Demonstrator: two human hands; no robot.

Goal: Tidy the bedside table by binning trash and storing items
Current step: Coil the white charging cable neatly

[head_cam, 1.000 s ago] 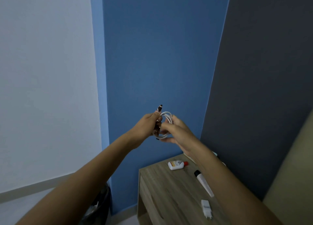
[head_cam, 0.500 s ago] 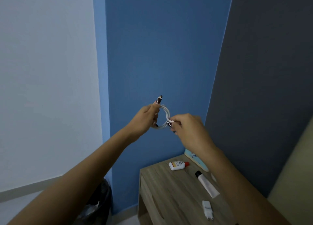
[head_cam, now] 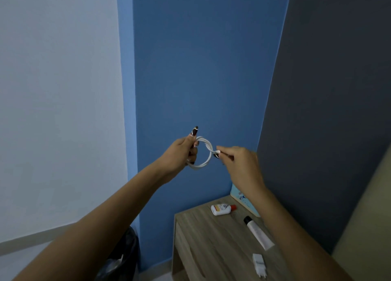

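A white cable (head_cam: 206, 153) is wound into a small loop and held up in front of the blue wall. My left hand (head_cam: 182, 152) grips the left side of the coil. My right hand (head_cam: 239, 162) pinches the cable's end at the loop's right side. Below, the wooden bedside table (head_cam: 207, 244) carries a small white bottle with a red cap (head_cam: 222, 209), a white tube with a black cap (head_cam: 257, 232) and a white charger plug (head_cam: 259, 265). My right forearm hides part of the table.
A black bin with a bag liner (head_cam: 120, 259) stands on the floor left of the table, against the blue wall. A light blue card or book (head_cam: 243, 198) leans at the table's back. A beige headboard or bed edge (head_cam: 368, 227) is at right.
My right hand has pulled away to the right of the coil, holding only the cable's end. The loop has opened wider and both hands have risen slightly.
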